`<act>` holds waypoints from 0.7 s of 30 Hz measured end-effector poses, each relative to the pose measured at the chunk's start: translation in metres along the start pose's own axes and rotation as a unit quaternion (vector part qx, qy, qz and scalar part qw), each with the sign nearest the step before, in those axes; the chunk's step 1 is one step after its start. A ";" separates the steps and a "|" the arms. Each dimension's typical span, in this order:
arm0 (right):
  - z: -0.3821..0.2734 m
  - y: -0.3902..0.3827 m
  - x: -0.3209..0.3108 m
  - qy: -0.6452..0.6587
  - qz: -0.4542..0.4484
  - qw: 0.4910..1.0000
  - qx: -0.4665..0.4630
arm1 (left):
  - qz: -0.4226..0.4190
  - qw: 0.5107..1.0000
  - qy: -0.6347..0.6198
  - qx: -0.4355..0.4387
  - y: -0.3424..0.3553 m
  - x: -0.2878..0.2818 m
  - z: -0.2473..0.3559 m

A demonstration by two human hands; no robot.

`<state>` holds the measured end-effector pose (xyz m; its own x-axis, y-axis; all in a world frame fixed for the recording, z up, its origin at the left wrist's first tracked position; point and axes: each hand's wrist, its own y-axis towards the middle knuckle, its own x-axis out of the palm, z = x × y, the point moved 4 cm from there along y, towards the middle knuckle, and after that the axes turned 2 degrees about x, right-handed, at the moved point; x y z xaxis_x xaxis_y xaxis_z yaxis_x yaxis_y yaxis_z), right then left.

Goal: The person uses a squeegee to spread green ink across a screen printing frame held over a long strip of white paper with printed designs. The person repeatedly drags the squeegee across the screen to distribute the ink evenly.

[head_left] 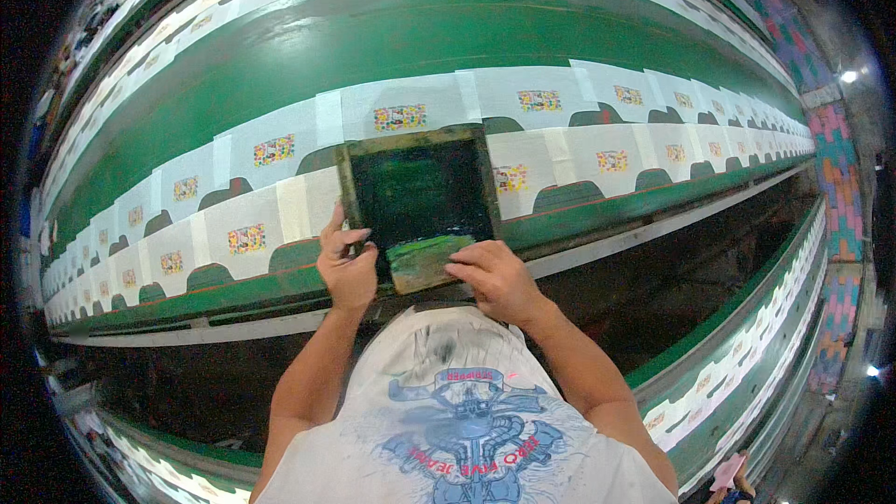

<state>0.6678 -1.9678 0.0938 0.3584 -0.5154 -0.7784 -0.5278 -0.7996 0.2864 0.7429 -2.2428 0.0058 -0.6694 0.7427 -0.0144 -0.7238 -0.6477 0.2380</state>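
Note:
A dark screen-printing frame (346, 177) with green-smeared mesh is in front of me, over the near row of white printed fabric pieces (317, 201). My left hand (350, 266) grips the frame's left side near its lower corner, fingers curled round the edge. A squeegee (420, 267), worn brown and coated with bright green ink along its far edge, lies across the frame's near end. My right hand (504, 282) pinches the squeegee's right end, thumb and fingers closed on it. The frame hides the fabric beneath it.
A long green table (373, 23) carries rows of white pieces with small colourful prints and dark curved cut-outs. Another green table (719, 369) with similar pieces stands at right behind me. A person in pink (728, 472) is at the lower right. A multicoloured wall (833, 168) borders the right.

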 end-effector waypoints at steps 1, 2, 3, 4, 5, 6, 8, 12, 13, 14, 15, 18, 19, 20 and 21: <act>0.013 -0.011 -0.009 0.013 0.017 1.000 0.014 | -0.002 1.000 0.009 -0.003 -0.005 0.018 -0.004; 0.024 -0.020 -0.020 0.008 0.027 0.999 0.025 | -0.005 1.000 0.019 -0.005 -0.008 0.036 -0.010; 0.034 -0.029 -0.031 0.005 0.037 0.999 0.034 | -0.005 0.999 0.027 0.032 -0.010 0.054 -0.010; 0.045 -0.037 -0.040 0.002 0.047 0.998 0.042 | -0.017 0.996 0.077 0.043 -0.014 0.071 -0.010; 0.054 -0.045 -0.050 -0.004 0.073 0.996 0.051 | -0.022 0.997 0.066 0.033 -0.015 0.092 -0.007; 0.063 -0.052 -0.058 -0.001 0.082 0.995 0.052 | -0.026 0.998 0.057 0.024 -0.017 0.109 -0.005; 0.079 -0.063 -0.075 0.008 0.100 0.993 0.055 | -0.027 0.999 0.018 0.011 -0.021 0.134 -0.010; 0.102 -0.075 -0.097 0.030 0.112 0.993 0.029 | -0.016 0.997 -0.064 -0.027 -0.032 0.160 -0.019; 0.106 -0.076 -0.099 0.043 0.107 0.993 0.022 | -0.010 0.997 -0.066 -0.041 -0.033 0.161 -0.021; 0.109 -0.078 -0.102 0.053 0.100 0.993 0.015 | -0.004 0.996 -0.071 -0.057 -0.034 0.163 -0.022; 0.113 -0.080 -0.105 0.063 0.093 0.994 0.009 | 0.002 0.994 -0.076 -0.073 -0.035 0.163 -0.022; 0.121 -0.079 -0.108 0.082 0.078 0.993 -0.022 | -0.008 0.997 -0.033 -0.071 -0.032 0.162 -0.015; 0.123 -0.079 -0.110 0.082 0.074 0.993 -0.032 | -0.016 0.997 -0.042 -0.070 -0.031 0.164 -0.012; 0.124 -0.078 -0.111 0.084 0.069 0.993 -0.044 | -0.014 0.996 -0.037 -0.077 -0.032 0.162 -0.015; 0.125 -0.077 -0.112 0.086 0.065 0.993 -0.056 | -0.012 0.996 -0.033 -0.084 -0.034 0.160 -0.018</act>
<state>0.5719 -1.8102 0.0887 0.4248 -0.6538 -0.6261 -0.4926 -0.7473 0.4461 0.6570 -2.1051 -0.0219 -0.6425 0.7648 0.0473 -0.7614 -0.6442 0.0731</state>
